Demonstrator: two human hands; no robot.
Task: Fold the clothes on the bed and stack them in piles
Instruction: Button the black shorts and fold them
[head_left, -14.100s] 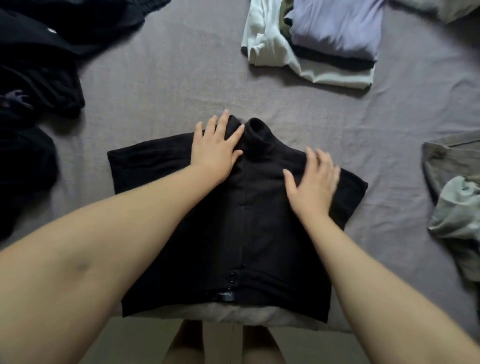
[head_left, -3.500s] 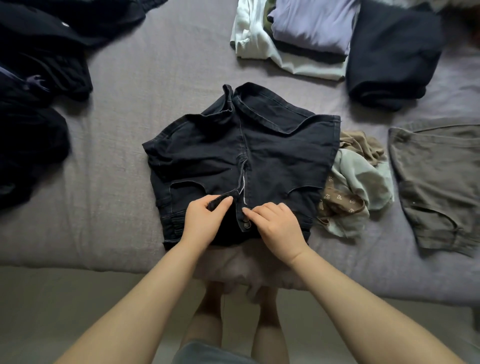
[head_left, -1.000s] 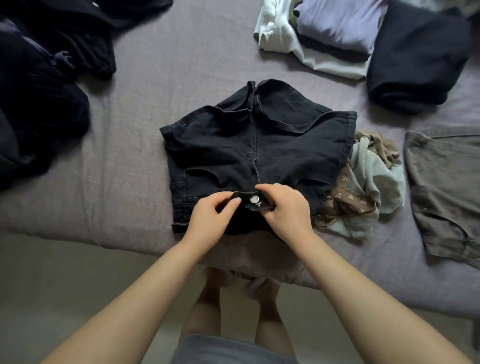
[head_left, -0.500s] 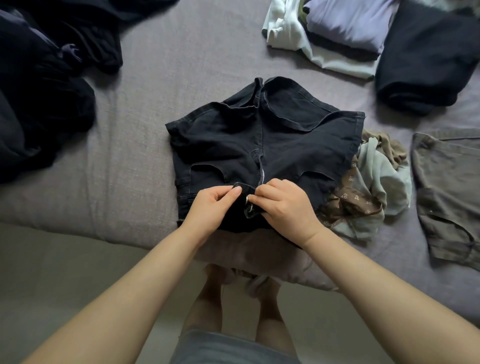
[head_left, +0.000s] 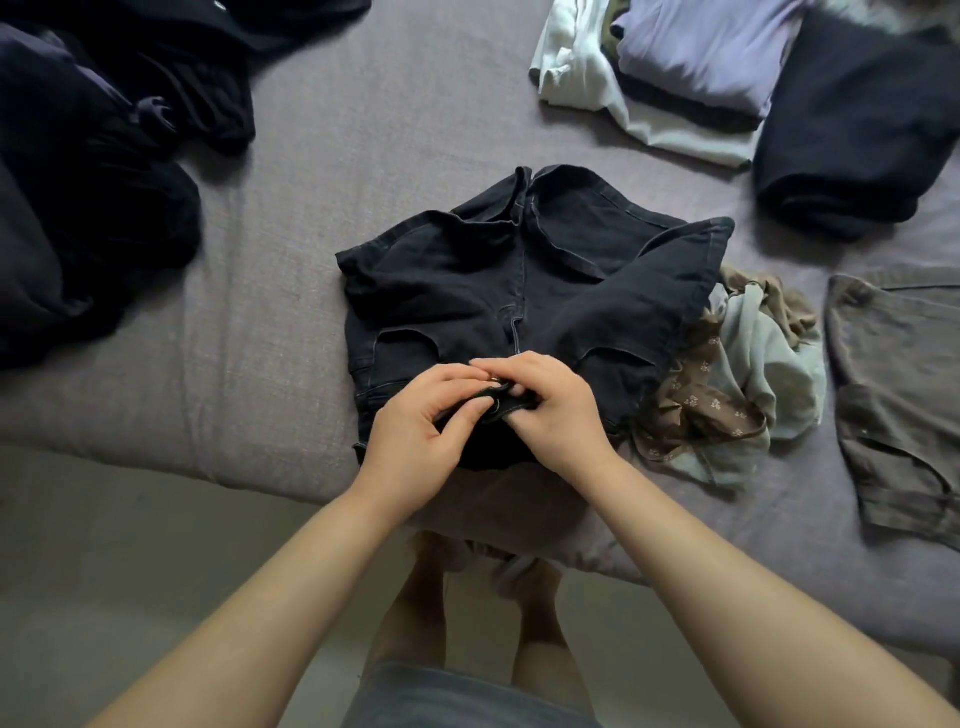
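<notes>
Black denim shorts lie spread on the grey bed, waistband toward me at the near edge. My left hand pinches the left flap of the waistband. My right hand pinches the right flap, fingers curled round the metal button. The two hands meet over the fly. The button itself is mostly hidden under my fingers.
A heap of dark unfolded clothes fills the left. At the back right sit a folded stack with a lilac top and a folded black garment. A crumpled brown and pale green piece and grey-brown shorts lie at right.
My hands have closed together over the waistband button, and the two flaps are drawn closer. The shorts' right leg has lifted slightly.
</notes>
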